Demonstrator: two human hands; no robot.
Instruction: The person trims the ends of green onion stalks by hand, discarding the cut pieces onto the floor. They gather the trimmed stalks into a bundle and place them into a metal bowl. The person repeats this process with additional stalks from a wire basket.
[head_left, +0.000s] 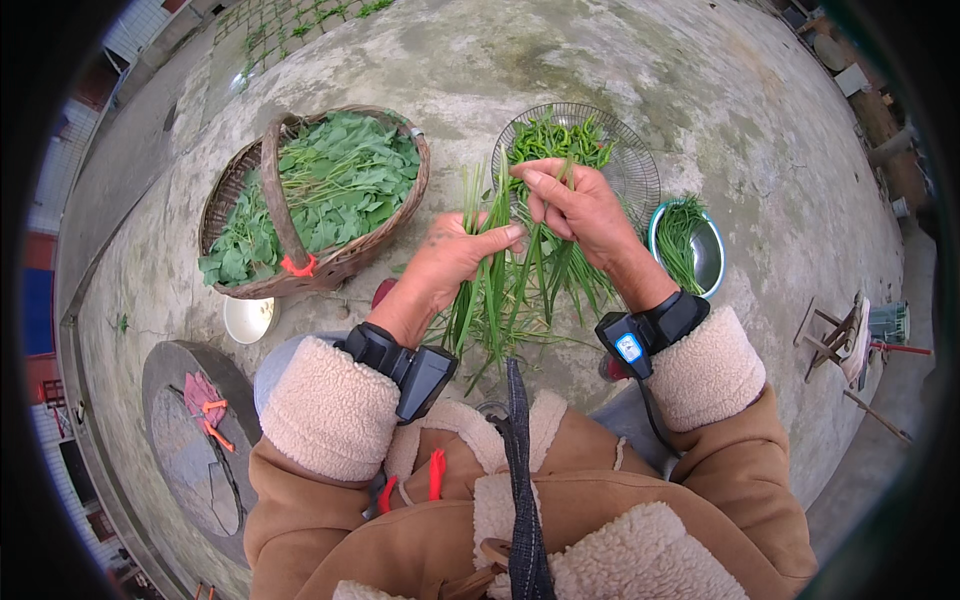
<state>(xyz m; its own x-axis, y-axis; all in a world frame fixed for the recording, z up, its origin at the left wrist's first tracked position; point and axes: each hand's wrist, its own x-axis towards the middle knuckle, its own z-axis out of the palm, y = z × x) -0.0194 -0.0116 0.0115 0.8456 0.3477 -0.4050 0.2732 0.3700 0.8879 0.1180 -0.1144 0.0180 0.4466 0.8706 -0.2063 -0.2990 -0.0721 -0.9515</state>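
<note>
My left hand (459, 255) is closed around a bunch of long green chive-like leaves (487, 304), whose tips hang down towards my lap. Close beside it, my right hand (574, 202) pinches a few similar strands between thumb and fingers. Their stem ends point up, and the blades trail below my palm. On the concrete underneath lies a loose pile of the same greens (577, 274), partly hidden by both hands. Just beyond my right hand stands a wire basket (634, 161) holding green chili peppers (555, 142). A rimmed metal basin (716, 255) to the right contains more slender greens (679, 244).
A wicker basket (360, 259) with a wooden handle holds leafy greens (352, 172) at the left. By it sits a white bowl (250, 319) with small pale pieces inside. A round stone block (176, 450) bears orange-handled scissors (217, 435) and a cloth. At far right is a small stool (836, 337).
</note>
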